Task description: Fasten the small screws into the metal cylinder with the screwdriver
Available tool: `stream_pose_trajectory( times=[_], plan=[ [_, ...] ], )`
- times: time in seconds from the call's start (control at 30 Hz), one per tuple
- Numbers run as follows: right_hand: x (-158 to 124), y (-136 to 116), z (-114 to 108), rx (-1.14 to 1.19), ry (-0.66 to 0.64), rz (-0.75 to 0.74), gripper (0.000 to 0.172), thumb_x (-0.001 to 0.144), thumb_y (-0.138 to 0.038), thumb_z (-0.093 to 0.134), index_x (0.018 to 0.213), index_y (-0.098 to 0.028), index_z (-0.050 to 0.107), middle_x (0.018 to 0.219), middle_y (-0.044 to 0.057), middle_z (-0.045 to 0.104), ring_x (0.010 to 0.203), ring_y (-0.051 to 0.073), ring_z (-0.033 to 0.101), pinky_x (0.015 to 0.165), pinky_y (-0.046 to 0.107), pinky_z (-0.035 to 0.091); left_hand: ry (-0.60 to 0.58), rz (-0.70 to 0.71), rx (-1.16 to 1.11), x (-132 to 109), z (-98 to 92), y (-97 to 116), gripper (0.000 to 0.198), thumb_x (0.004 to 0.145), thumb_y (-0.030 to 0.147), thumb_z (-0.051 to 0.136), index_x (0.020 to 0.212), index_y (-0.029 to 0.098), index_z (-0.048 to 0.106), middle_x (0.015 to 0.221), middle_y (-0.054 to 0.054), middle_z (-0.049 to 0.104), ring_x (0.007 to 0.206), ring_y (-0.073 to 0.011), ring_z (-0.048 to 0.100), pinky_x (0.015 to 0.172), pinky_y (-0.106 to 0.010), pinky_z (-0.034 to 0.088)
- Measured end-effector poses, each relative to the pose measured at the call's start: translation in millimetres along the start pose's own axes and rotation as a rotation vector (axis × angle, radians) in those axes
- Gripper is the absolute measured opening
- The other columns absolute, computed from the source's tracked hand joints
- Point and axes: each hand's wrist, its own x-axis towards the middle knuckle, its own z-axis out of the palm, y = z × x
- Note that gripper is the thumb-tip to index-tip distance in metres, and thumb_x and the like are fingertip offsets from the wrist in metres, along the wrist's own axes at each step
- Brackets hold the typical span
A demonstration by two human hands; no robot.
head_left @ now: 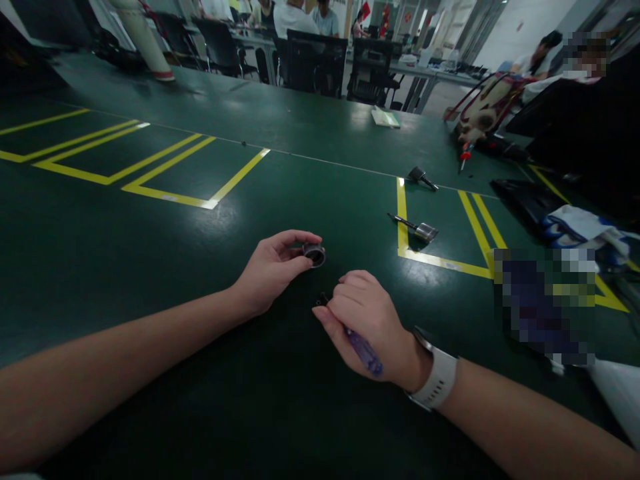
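Between thumb and fingers, my left hand [275, 270] pinches a small dark metal ring [315, 255], its round opening turned toward me. My right hand [363, 317], with a watch on the wrist, is wrapped round a screwdriver; its clear purple handle [366, 352] sticks out below the palm. Small dark pieces [321, 300] show at the right thumb and fingertips, too small to make out. The two hands are close but apart, just above the green table [240, 413]. Farther right lie two metal parts with thin shafts, a nearer one [424, 231] and a farther one [420, 176].
Yellow tape [170, 198] marks boxes on the tabletop. At the right are a red-tipped tool [465, 157], white-and-blue cloth [583, 227] and a blurred-out dark object [540, 307]. A pale pad [385, 118] lies near the far edge. Chairs and people are beyond.
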Motion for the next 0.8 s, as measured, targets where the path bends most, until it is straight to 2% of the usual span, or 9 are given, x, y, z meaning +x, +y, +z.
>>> stream_pose_trajectory(
  times=[0.17,0.3,0.4,0.8],
  plan=[
    [-1.2,1.1,-2.2,0.014,0.138,0.023,0.025,0.089,-0.020,0.046,0.065,-0.015,0.052,0.064,0.003,0.055,0.064,0.013,0.048,0.073,0.033,0.042,0.006,0.009,-0.013,1.9,0.0,-1.6,0.031,0.060,0.012,0.069,0.091,0.015,0.066,0.092,-0.003,0.070,0.090,-0.0190,0.065,0.090,-0.037,0.049],
    [-1.8,0.5,-2.5,0.024,0.194,0.005,0.013,0.086,-0.018,0.052,0.074,-0.014,0.056,0.071,0.005,0.060,0.071,0.015,0.053,0.076,0.034,0.044,-0.002,0.016,-0.021,2.1,-0.5,-2.7,0.033,0.060,0.012,0.070,0.093,0.014,0.065,0.091,-0.003,0.070,0.089,-0.0185,0.065,0.088,-0.036,0.050],
    [-1.8,0.0,-1.8,0.031,0.204,0.016,0.005,0.083,-0.017,0.055,0.081,-0.013,0.058,0.078,0.006,0.062,0.077,0.016,0.055,0.077,0.035,0.044,-0.010,0.019,-0.015,1.4,-0.7,-3.0,0.034,0.060,0.013,0.071,0.094,0.014,0.065,0.092,-0.004,0.070,0.089,-0.0180,0.065,0.088,-0.035,0.050],
    [0.5,-0.1,-4.0,0.060,0.159,0.085,0.013,0.085,-0.013,0.048,0.093,-0.012,0.059,0.089,0.009,0.063,0.084,0.017,0.056,0.078,0.035,0.044,-0.061,0.083,0.125,-3.2,-1.8,-0.8,0.031,0.067,0.015,0.067,0.098,0.013,0.065,0.095,-0.005,0.071,0.089,-0.0187,0.067,0.085,-0.034,0.053]
  ],
)
